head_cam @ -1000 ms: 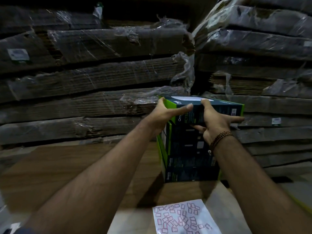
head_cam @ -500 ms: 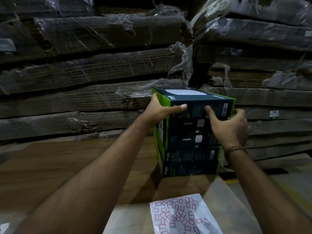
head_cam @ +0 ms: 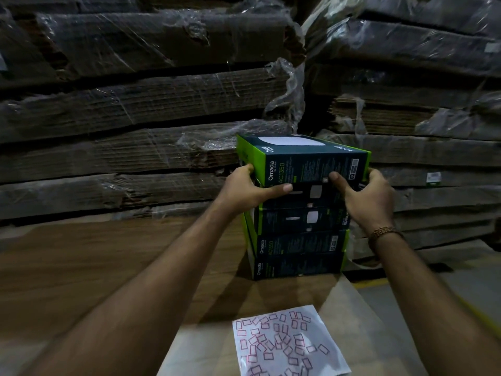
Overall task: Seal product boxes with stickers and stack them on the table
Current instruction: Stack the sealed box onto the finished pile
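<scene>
Across the left and upper frame stand stacks of flattened cardboard (head_cam: 130,109) wrapped in plastic film, a backdrop only. Below them, at mid-left, lies the brown table (head_cam: 81,267). Toward the centre, the left hand (head_cam: 244,189) grips the top box (head_cam: 303,161) at its left corner, thumb stretched along the lower front edge. That box, dark with green edges, sits skewed on a stack of boxes (head_cam: 295,240) in the centre of the frame, four below it as far as I can tell. At centre right, the right hand (head_cam: 366,196) clasps the same box at its right end, thumb on the front face. At bottom centre lies the sticker sheet (head_cam: 287,343), many stickers left on it. So stacking is well along; the top box seemingly needs squaring up. Whether seals are on the boxes cannot be told.
</scene>
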Tool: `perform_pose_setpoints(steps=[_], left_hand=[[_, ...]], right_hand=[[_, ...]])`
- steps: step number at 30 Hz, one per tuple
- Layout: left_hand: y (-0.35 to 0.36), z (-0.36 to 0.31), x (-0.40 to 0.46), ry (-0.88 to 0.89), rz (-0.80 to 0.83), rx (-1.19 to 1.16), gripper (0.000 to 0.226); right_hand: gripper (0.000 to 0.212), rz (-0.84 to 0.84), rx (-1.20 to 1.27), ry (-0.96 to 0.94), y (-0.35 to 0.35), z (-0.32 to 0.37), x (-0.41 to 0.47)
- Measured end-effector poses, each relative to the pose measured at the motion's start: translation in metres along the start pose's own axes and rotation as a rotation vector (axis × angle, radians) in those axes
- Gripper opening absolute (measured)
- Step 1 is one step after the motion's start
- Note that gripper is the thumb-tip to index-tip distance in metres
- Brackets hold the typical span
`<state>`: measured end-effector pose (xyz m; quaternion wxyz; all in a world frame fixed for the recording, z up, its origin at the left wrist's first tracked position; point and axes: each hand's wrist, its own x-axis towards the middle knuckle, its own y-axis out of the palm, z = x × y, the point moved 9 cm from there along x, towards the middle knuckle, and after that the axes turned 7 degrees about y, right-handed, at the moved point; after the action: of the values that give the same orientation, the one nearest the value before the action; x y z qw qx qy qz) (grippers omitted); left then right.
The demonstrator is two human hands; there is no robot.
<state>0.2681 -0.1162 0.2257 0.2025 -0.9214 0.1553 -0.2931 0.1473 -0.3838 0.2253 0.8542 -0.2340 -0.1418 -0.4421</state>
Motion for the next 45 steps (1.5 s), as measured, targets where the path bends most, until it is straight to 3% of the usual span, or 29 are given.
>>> perform_pose_setpoints(steps=[4, 9, 17, 28, 35, 42, 45], left_hand=[[0.002, -0.004, -0.002, -0.007, -0.006, -0.034, 0.09], [0.005, -0.001, -0.006, -0.043, -0.018, -0.108, 0.067], [0.003, 0.006, -0.007, -0.059, -0.071, -0.088, 0.083], [0.012, 0.004, -0.011, -0.042, -0.097, -0.167, 0.066], [0.014, 0.004, -0.014, -0.049, -0.099, -0.212, 0.074], [0.016, 0.009, -0.014, -0.061, -0.113, -0.227, 0.095], [0.02, 0.007, -0.015, -0.064, -0.102, -0.214, 0.084]], right_hand=[[0.061, -0.017, -0.018, -0.013, 0.001, 0.0, 0.003], [0.063, -0.063, -0.027, -0.018, -0.001, -0.001, 0.007], [0.061, -0.088, -0.066, -0.04, 0.0, -0.002, 0.007], [0.06, -0.052, -0.029, -0.043, 0.003, -0.005, 0.009], [0.074, -0.058, 0.005, -0.049, 0.009, -0.014, 0.012], [0.074, -0.06, 0.0, -0.055, 0.013, -0.015, 0.01], [0.074, -0.056, 0.002, -0.037, 0.013, -0.016, 0.009]])
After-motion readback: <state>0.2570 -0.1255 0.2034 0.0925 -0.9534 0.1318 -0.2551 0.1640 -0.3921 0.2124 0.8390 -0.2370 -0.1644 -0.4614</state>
